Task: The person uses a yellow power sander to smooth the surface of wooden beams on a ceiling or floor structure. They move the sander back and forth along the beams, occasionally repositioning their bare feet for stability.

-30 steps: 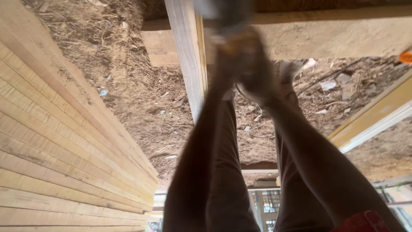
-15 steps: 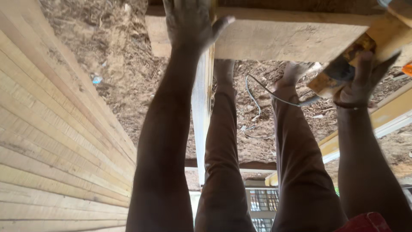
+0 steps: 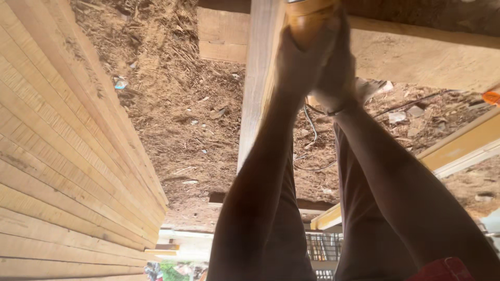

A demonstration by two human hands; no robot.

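Two hands, the left hand (image 3: 299,62) and the right hand (image 3: 338,67), close together around one orange tool (image 3: 307,21) above one long narrow plank (image 3: 258,88). One thick wooden beam (image 3: 427,57) lies just right of the plank, one short block (image 3: 221,34) just left of it. One tall stack of boards (image 3: 62,171) rises well left of the plank. One black cable (image 3: 312,130) trails right of the plank.

No packages, labels, signs or screens can be made out in this view.
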